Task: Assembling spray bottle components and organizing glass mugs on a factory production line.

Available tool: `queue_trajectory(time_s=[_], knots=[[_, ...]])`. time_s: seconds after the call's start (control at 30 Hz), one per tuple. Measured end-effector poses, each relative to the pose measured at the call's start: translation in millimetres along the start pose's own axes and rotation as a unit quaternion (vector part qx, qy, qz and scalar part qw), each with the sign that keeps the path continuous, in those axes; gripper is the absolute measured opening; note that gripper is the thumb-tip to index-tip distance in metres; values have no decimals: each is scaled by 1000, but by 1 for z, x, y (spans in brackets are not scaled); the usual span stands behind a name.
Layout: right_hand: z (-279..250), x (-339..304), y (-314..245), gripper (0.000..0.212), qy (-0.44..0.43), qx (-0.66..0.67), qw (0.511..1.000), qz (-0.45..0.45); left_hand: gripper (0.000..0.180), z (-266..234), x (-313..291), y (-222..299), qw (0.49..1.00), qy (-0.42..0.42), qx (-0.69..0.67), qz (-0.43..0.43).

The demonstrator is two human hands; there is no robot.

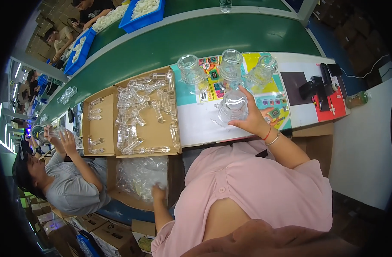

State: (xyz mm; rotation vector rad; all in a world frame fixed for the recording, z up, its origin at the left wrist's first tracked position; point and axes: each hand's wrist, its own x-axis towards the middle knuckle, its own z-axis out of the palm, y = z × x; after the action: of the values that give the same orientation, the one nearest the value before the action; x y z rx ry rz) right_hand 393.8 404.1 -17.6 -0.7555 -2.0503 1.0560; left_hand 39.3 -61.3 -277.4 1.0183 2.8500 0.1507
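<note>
Head view: The right hand [257, 121] is gripping a clear vessel [233, 106] from its right side, thumb low and a finger near the top. The vessel is sitting over the pale part of the tabletop sheet [196, 125]; whether its base is touching, I cannot tell. Three similar clear vessels [230, 68] are standing just behind it.

The left hand [158, 193] is hanging at the lower carton [112, 176], beside clear plastic film [138, 174]; its fingers are blurring, so I cannot tell whether they are pinching anything. A shallow tray [154, 133] of clear tubes [129, 100] is lying to the left.

Judgement on handling: the vessel is probably smooth and brittle, so the right grip should be spanning the body, pressing evenly, staying off the thin side parts, and keeping clear of the neighbouring vessels.
</note>
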Motion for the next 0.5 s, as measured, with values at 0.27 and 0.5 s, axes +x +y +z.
queue_trajectory(time_s=[0.27, 0.5], knots=[[14, -24, 13, 102, 34, 47, 998, 29, 56, -23, 60, 26, 884, -458, 23, 94], [28, -13, 6, 89, 68, -45, 995, 48, 79, -175, 77, 109, 916, -373, -139, 49]])
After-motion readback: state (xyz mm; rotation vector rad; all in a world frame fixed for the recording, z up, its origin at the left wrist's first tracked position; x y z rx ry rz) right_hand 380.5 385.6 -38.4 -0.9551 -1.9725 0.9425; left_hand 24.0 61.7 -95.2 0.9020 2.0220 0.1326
